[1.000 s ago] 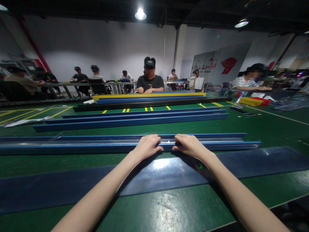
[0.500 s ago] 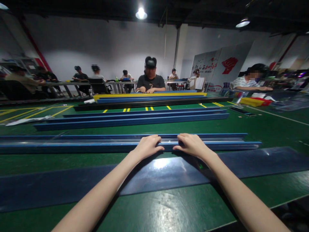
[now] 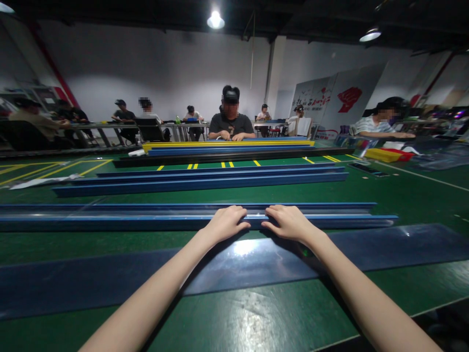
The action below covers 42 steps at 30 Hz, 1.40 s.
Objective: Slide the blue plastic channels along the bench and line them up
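A long blue U-shaped channel (image 3: 128, 224) lies crosswise in front of me, with a shiny, clear-looking layer along its inside. My left hand (image 3: 227, 221) is closed over its near wall, fingers over the top and thumb on the side facing me. Just to the right, my right hand (image 3: 288, 221) grips the same wall in the same way; a short gap separates the two hands. The fingertips inside the channel are hidden. Beneath my forearms a long, flat, glossy translucent strip (image 3: 238, 271) rests on the green table (image 3: 242, 322).
Beyond are more blue channels (image 3: 205, 186), a black profile (image 3: 234, 156) and a yellow profile (image 3: 227, 144). A co-worker (image 3: 231, 120) sits opposite. On the right lie a phone (image 3: 368, 169), a yellow tray (image 3: 383, 155) and another person's arm (image 3: 388, 134).
My right hand has shifted slightly left, its fingers now lower on the channel's wall. My left hand has hardly moved. The channel and strip look unchanged.
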{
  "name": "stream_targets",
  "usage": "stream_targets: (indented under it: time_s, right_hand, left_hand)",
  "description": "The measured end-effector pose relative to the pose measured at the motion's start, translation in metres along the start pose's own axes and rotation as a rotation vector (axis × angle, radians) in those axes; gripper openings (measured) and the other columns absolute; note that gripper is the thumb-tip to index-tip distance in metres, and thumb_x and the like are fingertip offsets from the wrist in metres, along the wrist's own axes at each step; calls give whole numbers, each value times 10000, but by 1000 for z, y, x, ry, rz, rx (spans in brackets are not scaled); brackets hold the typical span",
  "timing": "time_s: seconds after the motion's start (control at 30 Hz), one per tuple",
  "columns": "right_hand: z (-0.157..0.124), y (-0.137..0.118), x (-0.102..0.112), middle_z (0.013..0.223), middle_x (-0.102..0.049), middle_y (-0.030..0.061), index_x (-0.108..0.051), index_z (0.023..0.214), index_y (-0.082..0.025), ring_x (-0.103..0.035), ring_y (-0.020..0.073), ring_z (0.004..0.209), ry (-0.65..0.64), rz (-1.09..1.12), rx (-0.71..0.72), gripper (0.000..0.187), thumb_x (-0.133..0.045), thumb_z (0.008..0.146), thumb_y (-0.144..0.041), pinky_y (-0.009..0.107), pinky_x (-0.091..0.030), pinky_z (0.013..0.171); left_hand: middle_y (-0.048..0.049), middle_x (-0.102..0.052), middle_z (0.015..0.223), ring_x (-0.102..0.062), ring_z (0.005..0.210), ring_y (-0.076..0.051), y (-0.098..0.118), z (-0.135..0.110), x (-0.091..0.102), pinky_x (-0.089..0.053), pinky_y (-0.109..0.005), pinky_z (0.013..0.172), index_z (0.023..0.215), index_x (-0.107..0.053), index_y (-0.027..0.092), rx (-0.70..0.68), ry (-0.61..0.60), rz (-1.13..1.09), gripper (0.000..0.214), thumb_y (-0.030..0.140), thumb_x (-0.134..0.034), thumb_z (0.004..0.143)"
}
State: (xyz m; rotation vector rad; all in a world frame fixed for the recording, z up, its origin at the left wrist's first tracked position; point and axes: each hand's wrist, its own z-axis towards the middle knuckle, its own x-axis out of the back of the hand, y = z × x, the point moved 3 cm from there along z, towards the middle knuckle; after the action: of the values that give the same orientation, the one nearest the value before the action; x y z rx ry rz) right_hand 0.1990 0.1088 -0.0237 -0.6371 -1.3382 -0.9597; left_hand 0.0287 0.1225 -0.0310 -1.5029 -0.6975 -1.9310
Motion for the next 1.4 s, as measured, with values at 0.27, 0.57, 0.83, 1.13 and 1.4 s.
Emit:
stream_targets:
  time_s: [0.27,0.57,0.83,1.13,1.4]
  right_hand:
    - [1,-5,-2,959,-616,96,-576,972,-160,-549,203,911,-55,109,64,315,-402,844,-389,258,-357,697]
    - [0,-3,-4,1010,-614,102,-572,1034,-163,-542,205,954,-50,156,62,330,-427,831,-379,263,-373,741]
    - [1,-4,-3,985,-619,92,-571,1017,-170,-547,204,938,-70,153,53,326,-410,841,-393,253,-368,721]
    - [3,-1,-5,962,-619,82,-582,986,-185,-555,190,905,-84,143,47,305,-360,876,-363,239,-358,662]
    - [6,2,-3,923,-631,82,-607,936,-191,-573,184,860,-119,146,61,275,-386,864,-338,233,-354,659]
  left_hand:
    - [-32,-607,929,-519,923,-173,1,0,0,-419,-272,765,927,-574,194,-42,5,-30,219,353,-453,838]
    - [-60,-595,971,-533,932,-184,1,0,-1,-428,-289,776,965,-575,187,-31,-22,2,258,364,-428,848]
    - [-59,-626,911,-580,846,-199,0,0,-6,-431,-286,690,931,-543,188,-46,-40,76,274,388,-366,867]
    - [-57,-630,899,-585,835,-202,0,0,-5,-421,-277,671,881,-538,190,-39,-52,59,260,388,-369,865]
    - [-38,-616,889,-578,823,-181,1,0,1,-410,-251,656,872,-534,192,-24,-63,40,231,389,-417,849]
